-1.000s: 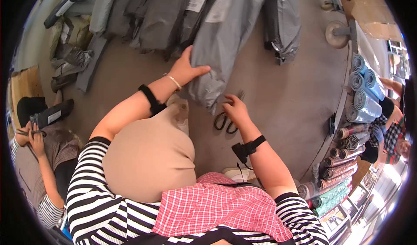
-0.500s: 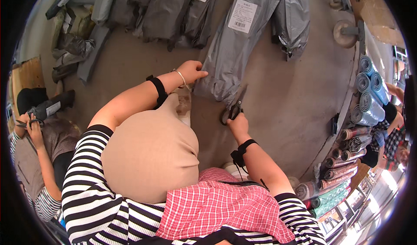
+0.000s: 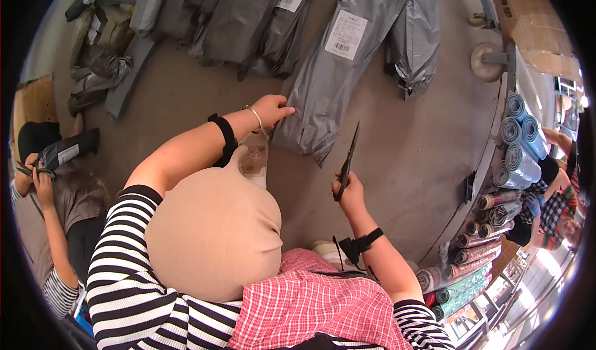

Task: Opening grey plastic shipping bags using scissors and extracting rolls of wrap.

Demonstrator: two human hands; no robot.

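Observation:
A long grey plastic-wrapped package with a white label lies in front of me, its crumpled near end pointing toward me. My left hand has its fingers closed at the package's left edge, near that end. To the right of it, my right hand grips a pair of scissors by the dark handles. The blades point away from me and look nearly closed, apart from the plastic. Black straps circle both my forearms.
More grey wrapped packages lie at the far side, with another just right of mine. Rolled mats are stacked at right, near a caster wheel and a cardboard box. At left a co-worker's hands hold scissors and a dark package.
My right hand has drawn the scissors back from the package's near end and slightly right, and the blades have come together. My left hand stays at the package's left edge.

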